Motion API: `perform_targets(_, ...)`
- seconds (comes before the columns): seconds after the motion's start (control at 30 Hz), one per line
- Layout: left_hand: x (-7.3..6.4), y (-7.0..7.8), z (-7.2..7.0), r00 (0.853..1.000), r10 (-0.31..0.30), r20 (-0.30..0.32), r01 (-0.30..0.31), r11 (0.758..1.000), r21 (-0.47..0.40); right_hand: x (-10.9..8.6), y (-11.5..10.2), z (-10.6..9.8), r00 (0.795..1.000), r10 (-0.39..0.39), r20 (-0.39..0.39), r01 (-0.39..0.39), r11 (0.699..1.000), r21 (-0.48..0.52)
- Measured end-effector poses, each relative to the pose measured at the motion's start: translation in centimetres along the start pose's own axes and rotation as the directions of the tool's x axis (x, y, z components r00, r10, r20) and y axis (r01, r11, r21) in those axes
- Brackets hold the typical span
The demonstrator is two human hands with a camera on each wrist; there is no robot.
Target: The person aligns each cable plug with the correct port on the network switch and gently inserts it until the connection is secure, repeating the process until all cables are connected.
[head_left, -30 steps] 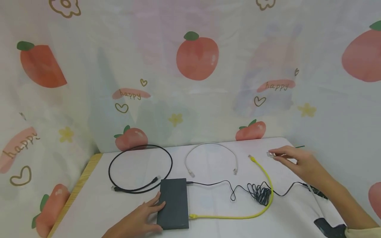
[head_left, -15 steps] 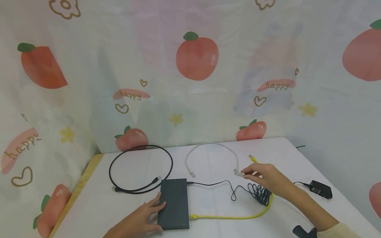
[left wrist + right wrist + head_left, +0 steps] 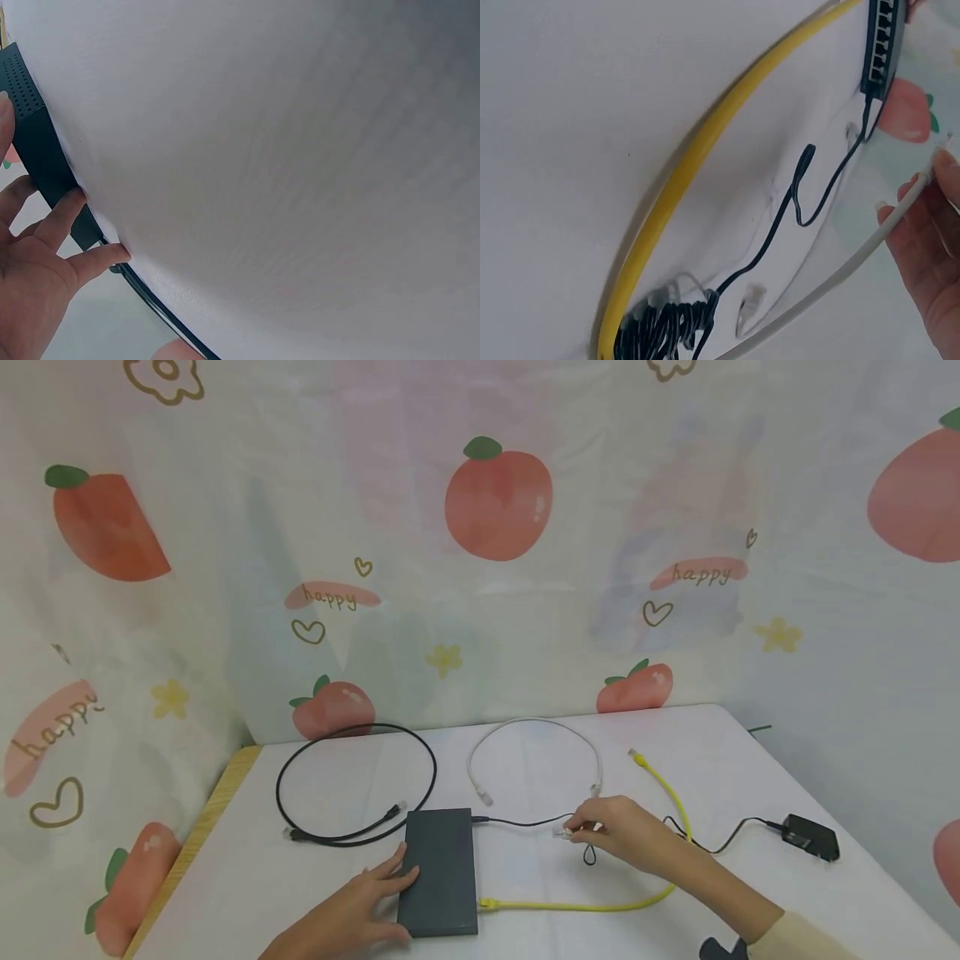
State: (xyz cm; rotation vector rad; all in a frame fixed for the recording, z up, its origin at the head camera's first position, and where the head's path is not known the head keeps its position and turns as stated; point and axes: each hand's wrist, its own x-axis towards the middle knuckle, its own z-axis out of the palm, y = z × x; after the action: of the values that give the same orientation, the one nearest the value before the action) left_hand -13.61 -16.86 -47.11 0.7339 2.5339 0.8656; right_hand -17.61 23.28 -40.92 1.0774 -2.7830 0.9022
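A black network switch [image 3: 438,872] lies flat on the white table, its row of ports [image 3: 881,41] showing in the right wrist view. My left hand [image 3: 352,910] rests against its left edge, fingers spread and fairly straight [image 3: 37,255]. To the right of the switch, my right hand [image 3: 626,839] pinches a white network cable [image 3: 817,296] just behind its clear plug [image 3: 561,832]. A yellow network cable [image 3: 570,907] is plugged into the near end of the port side. At the far end, a thin black power cord [image 3: 517,823] enters the switch.
A black network cable [image 3: 277,789] lies looped at the back left. Another white network cable [image 3: 536,720] curves along the back. The power adapter [image 3: 810,837] sits at the right; the cord's bundled coil [image 3: 667,326] is hidden behind my right hand in the head view.
My right hand has carried the white cable's plug from the back right of the table leftward and nearer, toward the switch. My left hand and the switch have stayed put.
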Motion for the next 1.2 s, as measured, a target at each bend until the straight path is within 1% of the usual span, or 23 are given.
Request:
perform_targets(0.27,0.1,-0.1,0.0,1.0,0.01,0.004,-0.01,1.0,-0.014,1.0,-0.5,2.4,0.997,-0.043,0.059,0.044,0.999,-0.02)
perform_targets(0.37,0.1,0.0,0.0,1.0,0.021,0.005,-0.021,1.0,-0.005,1.3,-0.6,3.2,0.996,-0.055,0.074,0.057,0.998,-0.028)
perform_targets(0.5,0.2,0.1,-0.1,1.0,0.018,0.008,-0.018,1.0,0.012,1.6,-0.6,4.1,0.994,-0.053,0.1,0.057,0.998,-0.041)
perform_targets(0.7,0.2,0.1,-0.1,1.0,0.006,0.005,-0.006,1.0,0.018,2.3,-0.7,5.7,0.991,-0.072,0.111,0.074,0.997,-0.011)
perform_targets(0.8,0.3,0.0,0.0,1.0,0.009,0.003,-0.009,1.0,0.025,2.5,-1.0,6.6,0.991,-0.053,0.12,0.052,0.999,0.011)
perform_targets(0.9,0.3,0.0,0.1,1.0,0.005,0.006,-0.005,1.0,0.025,2.5,-1.5,7.3,0.99,-0.006,0.142,0.0,0.999,0.045)
perform_targets(0.97,0.3,0.2,0.1,1.0,-0.011,0.013,0.011,1.0,0.022,2.6,-1.9,7.7,0.987,0.021,0.157,-0.031,0.998,0.062)
perform_targets(1.03,0.4,0.3,0.1,1.0,-0.023,0.018,0.023,1.0,0.018,2.7,-2.3,8.0,0.987,0.021,0.162,-0.034,0.997,0.075)
perform_targets(1.13,0.4,0.5,-0.1,0.999,-0.04,0.019,0.04,0.999,0.015,2.8,-2.7,8.4,0.987,0.001,0.159,-0.015,0.996,0.086)
perform_targets(1.2,0.4,0.5,-0.1,0.999,-0.039,0.016,0.039,0.999,0.017,2.9,-2.9,8.6,0.988,-0.016,0.152,0.0,0.995,0.099)
